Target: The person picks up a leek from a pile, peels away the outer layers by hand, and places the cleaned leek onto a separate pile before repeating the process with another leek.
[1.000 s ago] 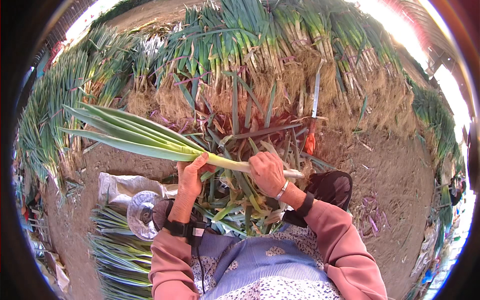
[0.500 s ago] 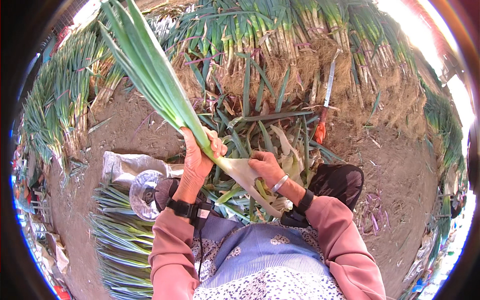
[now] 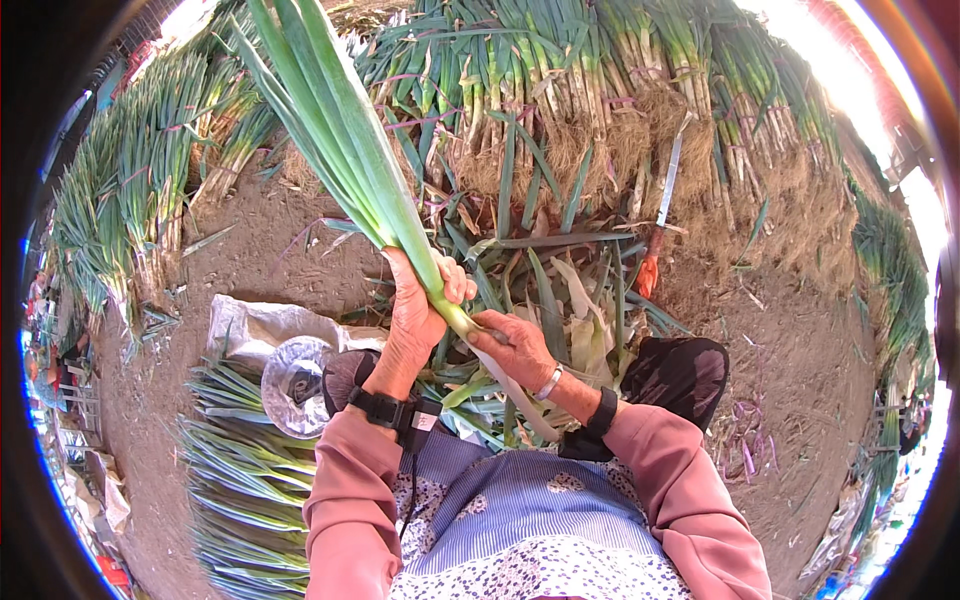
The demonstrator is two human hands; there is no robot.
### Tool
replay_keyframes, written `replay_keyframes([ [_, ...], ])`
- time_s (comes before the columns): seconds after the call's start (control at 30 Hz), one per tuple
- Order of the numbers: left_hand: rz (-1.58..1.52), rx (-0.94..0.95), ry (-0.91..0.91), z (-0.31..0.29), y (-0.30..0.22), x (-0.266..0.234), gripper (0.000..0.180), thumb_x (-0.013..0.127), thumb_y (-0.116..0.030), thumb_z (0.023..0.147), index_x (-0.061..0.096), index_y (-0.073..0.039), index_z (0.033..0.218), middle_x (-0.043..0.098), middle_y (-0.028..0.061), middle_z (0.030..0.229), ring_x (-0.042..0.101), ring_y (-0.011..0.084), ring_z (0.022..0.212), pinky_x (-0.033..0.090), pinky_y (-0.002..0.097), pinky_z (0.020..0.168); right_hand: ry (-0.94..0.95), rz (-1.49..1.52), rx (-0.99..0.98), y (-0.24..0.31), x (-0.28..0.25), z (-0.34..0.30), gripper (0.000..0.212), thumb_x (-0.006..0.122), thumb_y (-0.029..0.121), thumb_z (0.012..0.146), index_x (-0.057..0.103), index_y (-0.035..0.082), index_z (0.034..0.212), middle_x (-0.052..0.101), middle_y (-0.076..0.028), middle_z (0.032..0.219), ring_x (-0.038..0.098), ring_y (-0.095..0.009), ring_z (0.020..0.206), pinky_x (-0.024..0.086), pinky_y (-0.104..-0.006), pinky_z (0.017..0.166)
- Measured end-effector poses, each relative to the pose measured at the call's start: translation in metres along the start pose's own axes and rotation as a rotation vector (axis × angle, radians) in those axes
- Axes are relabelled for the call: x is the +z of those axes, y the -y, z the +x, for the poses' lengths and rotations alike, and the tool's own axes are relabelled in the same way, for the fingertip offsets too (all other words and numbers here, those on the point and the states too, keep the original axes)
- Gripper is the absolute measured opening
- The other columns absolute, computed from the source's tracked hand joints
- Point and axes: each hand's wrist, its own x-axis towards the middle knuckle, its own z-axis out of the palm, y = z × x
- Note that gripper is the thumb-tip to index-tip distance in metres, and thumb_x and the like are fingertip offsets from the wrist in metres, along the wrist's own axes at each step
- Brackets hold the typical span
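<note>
Over the near edge of the leaf heap (image 3: 590, 330): one green onion (image 3: 370, 150). Left hand (image 3: 412, 312): grip closed round its shank. Right hand (image 3: 517, 350): grip pinching just below. Risk: shank snapping, from hard sideways pull. Since one second ago: leaves swung upward, hands closer together.

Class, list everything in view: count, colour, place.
Onion stalk: one, green to white, held, centre
Bundled onions: many, green with brown roots, top and sides
Onion row: many, green, lower left
Leaf scraps: many, green and pale, centre
Knife: one, silver and orange, right of centre
Sack: one, whitish, left
Clear cover: one, transparent, near sack
Ties: several, purple, ground at right
Apron: one, blue-white, lap
Bracelet: one, silver, right wrist
Straps: two, black, wrists
Sleeves: two, pink, arms
Left hand: one, bare, gripping stalk
Right hand: one, bare, touching stalk
</note>
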Motion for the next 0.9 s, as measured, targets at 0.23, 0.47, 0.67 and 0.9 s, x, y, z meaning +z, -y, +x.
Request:
replay_keyframes([
  [0.23,0.034,-0.009,0.073,0.002,0.004,0.004,0.068,0.036,-0.078,0.075,0.046,-0.012,0.062,0.043,0.0022,0.052,0.046,0.0196,0.063,0.041,0.0369,0.072,-0.103,0.115,-0.028,0.001,0.005,0.001,0.025,0.056,0.024,0.092,0.062,0.002,0.101,0.056,-0.007,0.073,0.054,-0.014,0.068,0.044,-0.0286,0.063],
  [0.47,0.105,-0.022,0.176,-0.002,0.002,0.010,0.068,0.034,-0.077,0.076,0.052,-0.012,0.064,0.051,0.0037,0.052,0.053,0.0222,0.071,0.044,0.0418,0.079,0.146,0.644,0.228,-0.009,0.007,0.010,0.022,0.052,0.021,0.094,0.065,0.003,0.092,0.054,0.004,0.064,0.046,-0.002,0.058,0.037,-0.0222,0.050],
  [0.67,0.062,-0.044,0.245,-0.004,0.004,0.012,0.067,0.038,-0.076,0.075,0.054,-0.011,0.068,0.052,0.0040,0.055,0.052,0.0206,0.064,0.043,0.0403,0.076,0.443,0.751,0.342,-0.018,-0.005,0.020,0.020,0.053,0.019,0.093,0.065,0.003,0.090,0.056,0.006,0.070,0.045,-0.001,0.057,0.035,-0.0204,0.049],
  [0.9,-0.054,-0.218,0.386,-0.006,0.003,0.015,0.080,0.038,-0.084,0.066,0.053,-0.007,0.074,0.053,0.0079,0.069,0.051,0.0193,0.059,0.046,0.0330,0.057,0.799,0.893,0.390,-0.030,-0.005,0.016,0.010,0.063,0.012,0.082,0.061,0.006,0.089,0.058,0.002,0.074,0.054,-0.006,0.060,0.045,-0.0231,0.052],
])
